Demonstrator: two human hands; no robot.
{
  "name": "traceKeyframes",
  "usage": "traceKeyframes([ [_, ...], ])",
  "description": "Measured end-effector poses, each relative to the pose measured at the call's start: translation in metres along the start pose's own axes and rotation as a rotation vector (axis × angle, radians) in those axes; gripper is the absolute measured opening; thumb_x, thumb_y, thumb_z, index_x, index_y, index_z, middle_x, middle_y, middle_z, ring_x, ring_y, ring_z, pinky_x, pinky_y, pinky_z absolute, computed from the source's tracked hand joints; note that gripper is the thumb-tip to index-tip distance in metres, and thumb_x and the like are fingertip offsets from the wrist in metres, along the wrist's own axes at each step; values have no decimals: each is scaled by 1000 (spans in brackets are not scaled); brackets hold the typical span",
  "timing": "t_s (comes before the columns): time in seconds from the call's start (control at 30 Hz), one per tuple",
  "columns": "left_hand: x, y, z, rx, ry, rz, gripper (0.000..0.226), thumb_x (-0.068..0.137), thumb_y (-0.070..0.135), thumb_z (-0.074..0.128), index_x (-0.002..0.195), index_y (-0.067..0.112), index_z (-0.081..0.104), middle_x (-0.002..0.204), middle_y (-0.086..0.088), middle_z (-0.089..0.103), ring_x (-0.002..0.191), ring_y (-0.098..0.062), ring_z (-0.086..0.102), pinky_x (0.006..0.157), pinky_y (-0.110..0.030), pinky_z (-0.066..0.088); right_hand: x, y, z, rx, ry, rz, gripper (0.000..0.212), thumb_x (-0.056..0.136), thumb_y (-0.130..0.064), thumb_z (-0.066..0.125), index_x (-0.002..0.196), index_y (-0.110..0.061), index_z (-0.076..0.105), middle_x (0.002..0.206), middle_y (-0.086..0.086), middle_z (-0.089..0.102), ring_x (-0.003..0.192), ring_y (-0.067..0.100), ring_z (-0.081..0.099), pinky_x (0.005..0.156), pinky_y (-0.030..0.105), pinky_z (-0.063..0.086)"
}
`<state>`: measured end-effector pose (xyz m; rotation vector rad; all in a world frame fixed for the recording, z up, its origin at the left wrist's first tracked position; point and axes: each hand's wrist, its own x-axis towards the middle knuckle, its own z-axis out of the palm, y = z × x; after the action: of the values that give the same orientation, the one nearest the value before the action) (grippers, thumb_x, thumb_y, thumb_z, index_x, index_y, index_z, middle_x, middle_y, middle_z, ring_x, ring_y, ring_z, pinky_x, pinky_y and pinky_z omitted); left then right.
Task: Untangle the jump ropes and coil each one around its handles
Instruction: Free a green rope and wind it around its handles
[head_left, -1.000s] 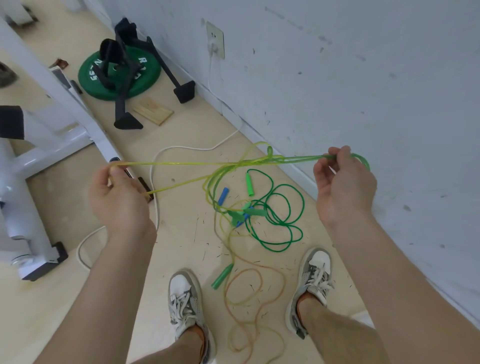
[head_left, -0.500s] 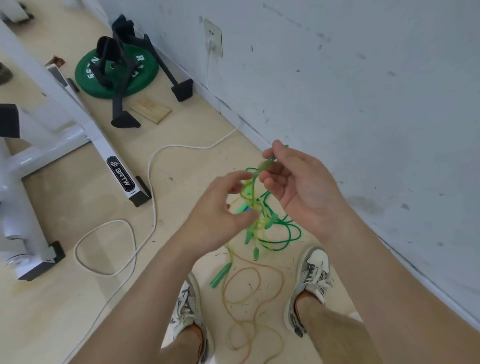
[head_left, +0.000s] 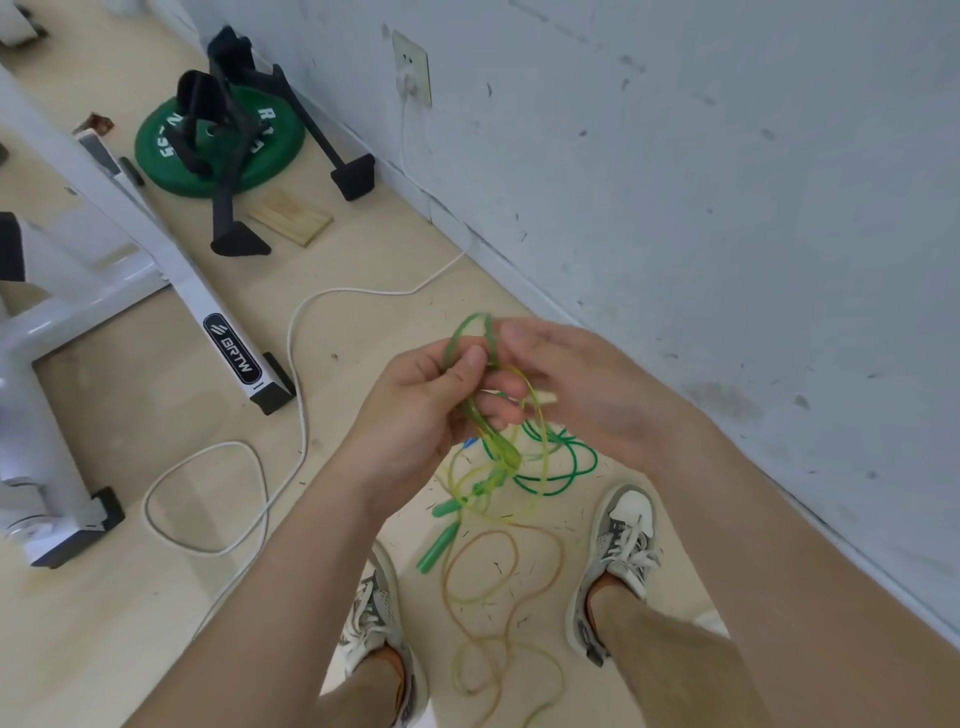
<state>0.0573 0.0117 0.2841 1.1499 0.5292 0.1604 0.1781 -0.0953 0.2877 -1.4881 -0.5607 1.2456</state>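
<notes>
Both hands gripping one tangled rope
The left hand (head_left: 415, 410) is pinching a loop of the see-through yellow-green plastic jump rope (head_left: 501, 457); the blurry right hand (head_left: 587, 395) is holding it too. Its knot is dangling over a dark green rope (head_left: 545, 492) on the pale floor (head_left: 156, 405).
</notes>
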Motion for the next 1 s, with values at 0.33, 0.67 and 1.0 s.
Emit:
traceKeyframes([
  [0.33, -3, 10, -13, -66, 8, -46, 30, 95, -6, 42, 118, 3, 61, 89, -15, 69, 69, -19, 67, 65, -27, 56, -7, -1, -8, -45, 48, 47, 24, 98, -26, 57, 109, -10, 69, 92, 4, 74, 87, 22, 72, 79, 34, 56],
  [0.67, -4, 8, -15, 18, 1, -145, 26, 93, 17, 54, 111, 3, 66, 86, -16, 71, 74, -22, 68, 72, -30, 58, 0, 0, 4, -68, 315, -114, 22, 89, -25, 70, 76, -8, 70, 54, -4, 53, 49, 8, 40, 46, 14, 34],
  [1.0, -2, 4, -5, 27, 84, -149, 23, 93, 30, 56, 97, 11, 68, 62, -3, 53, 53, -13, 45, 57, -21, 40, -5, -5, 8, -182, -4, -19, 31, 103, -17, 46, 127, -32, 57, 51, -8, 39, 47, 6, 35, 47, 13, 32],
])
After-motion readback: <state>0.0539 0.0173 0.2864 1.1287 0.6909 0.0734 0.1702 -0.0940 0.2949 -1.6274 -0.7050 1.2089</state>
